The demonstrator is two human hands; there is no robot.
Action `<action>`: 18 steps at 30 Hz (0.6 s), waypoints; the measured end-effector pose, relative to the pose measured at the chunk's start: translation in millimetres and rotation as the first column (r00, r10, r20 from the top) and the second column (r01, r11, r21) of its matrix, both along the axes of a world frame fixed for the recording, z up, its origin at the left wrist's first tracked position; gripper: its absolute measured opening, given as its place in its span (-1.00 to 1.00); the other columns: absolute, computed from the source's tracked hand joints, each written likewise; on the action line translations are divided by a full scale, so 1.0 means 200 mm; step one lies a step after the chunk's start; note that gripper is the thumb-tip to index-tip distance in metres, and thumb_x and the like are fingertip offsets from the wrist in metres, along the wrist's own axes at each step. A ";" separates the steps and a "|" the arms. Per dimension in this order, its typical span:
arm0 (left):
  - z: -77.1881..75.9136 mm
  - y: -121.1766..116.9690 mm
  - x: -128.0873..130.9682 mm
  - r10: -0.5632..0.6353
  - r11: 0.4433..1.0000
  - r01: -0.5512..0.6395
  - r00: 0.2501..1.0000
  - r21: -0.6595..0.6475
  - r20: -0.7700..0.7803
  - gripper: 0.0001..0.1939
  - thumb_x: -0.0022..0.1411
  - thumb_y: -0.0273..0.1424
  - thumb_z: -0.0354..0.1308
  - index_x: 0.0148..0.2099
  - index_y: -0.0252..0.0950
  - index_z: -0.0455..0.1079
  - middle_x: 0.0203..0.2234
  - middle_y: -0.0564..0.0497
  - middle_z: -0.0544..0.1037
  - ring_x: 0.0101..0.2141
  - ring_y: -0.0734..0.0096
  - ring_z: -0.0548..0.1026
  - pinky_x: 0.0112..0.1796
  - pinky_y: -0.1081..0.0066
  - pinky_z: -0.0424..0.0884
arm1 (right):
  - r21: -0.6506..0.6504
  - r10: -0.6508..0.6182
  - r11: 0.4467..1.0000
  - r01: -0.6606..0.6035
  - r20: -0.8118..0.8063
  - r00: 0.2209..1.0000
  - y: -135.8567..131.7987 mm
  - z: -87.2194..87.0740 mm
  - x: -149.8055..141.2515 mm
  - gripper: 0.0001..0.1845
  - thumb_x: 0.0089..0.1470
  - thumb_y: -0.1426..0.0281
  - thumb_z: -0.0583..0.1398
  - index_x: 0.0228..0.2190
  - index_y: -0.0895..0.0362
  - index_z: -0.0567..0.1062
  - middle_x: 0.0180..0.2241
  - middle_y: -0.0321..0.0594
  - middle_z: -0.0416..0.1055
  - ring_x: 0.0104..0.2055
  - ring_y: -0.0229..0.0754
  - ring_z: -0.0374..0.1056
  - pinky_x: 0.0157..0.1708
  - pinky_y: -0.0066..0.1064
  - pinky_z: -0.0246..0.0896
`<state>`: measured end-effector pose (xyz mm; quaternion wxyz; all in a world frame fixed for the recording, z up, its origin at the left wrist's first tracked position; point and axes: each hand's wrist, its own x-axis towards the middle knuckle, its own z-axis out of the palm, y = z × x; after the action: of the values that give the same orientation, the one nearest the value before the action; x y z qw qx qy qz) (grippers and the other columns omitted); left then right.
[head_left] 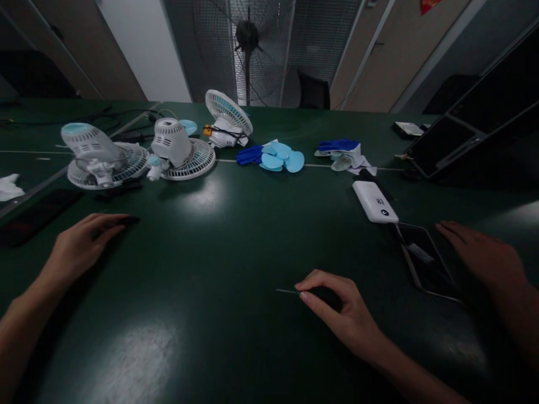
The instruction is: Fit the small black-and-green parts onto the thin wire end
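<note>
My left hand (pixel 82 244) lies flat on the dark green table (pixel 219 241) at the left, fingers stretched out, their tips touching a small dark object (pixel 128 220). My right hand (pixel 341 314) rests near the front centre. Its fingers are curled round the dark handle of a thin tool (pixel 288 291), whose metal shaft points left along the tabletop. Three small white desk fans lie dismantled at the back left: one (pixel 99 157), a second (pixel 181 148) and a third (pixel 227 120). Loose light-blue fan blades (pixel 280 157) lie beside a blue glove (pixel 249 155).
Another hand (pixel 484 255) rests flat at the right, beside a dark phone (pixel 425 261). Nearby lie a white power bank (pixel 374 201), more gloves (pixel 343 152), a black tablet-like slab (pixel 36 216) at the left, and cables at the back left. A floor fan (pixel 247 39) stands behind the table.
</note>
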<state>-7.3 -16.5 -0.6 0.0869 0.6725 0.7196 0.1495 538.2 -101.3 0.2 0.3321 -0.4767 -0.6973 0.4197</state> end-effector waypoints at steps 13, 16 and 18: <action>0.07 -0.07 -0.15 0.332 0.913 -0.365 0.924 -0.183 -0.188 -0.45 0.30 0.04 0.10 0.09 -0.26 0.54 0.07 -0.09 0.59 -0.10 0.11 0.58 -0.24 0.34 0.47 | -0.003 -0.010 1.000 0.010 0.009 1.000 -0.01 -0.03 0.01 -0.90 0.30 0.34 0.30 -0.16 -0.04 0.65 -0.21 -0.29 0.65 -0.14 -0.12 0.58 -0.11 -0.33 0.41; 0.04 -0.08 -0.20 0.277 0.939 -0.309 0.941 -0.153 -0.195 -0.54 0.31 -0.05 0.12 0.04 -0.24 0.57 0.03 -0.02 0.62 -0.11 0.19 0.59 -0.26 0.41 0.45 | -0.009 -0.010 1.000 0.010 0.006 1.000 0.00 -0.02 0.01 -0.90 0.30 0.34 0.30 -0.17 -0.04 0.65 -0.20 -0.28 0.65 -0.13 -0.12 0.58 -0.11 -0.33 0.42; 0.02 -0.08 -0.21 0.256 0.952 -0.284 0.943 -0.115 -0.212 -0.57 0.31 -0.07 0.12 0.02 -0.24 0.57 -0.02 0.00 0.64 -0.13 0.21 0.59 -0.28 0.43 0.44 | -0.014 -0.006 1.000 0.006 0.003 1.000 0.00 -0.02 0.01 -0.90 0.30 0.35 0.30 -0.17 -0.04 0.65 -0.20 -0.28 0.65 -0.13 -0.12 0.58 -0.11 -0.33 0.42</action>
<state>-49.5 -32.2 2.9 0.0430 0.5705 0.8192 0.0411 540.5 -102.0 -3.5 0.3291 -0.4816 -0.6935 0.4228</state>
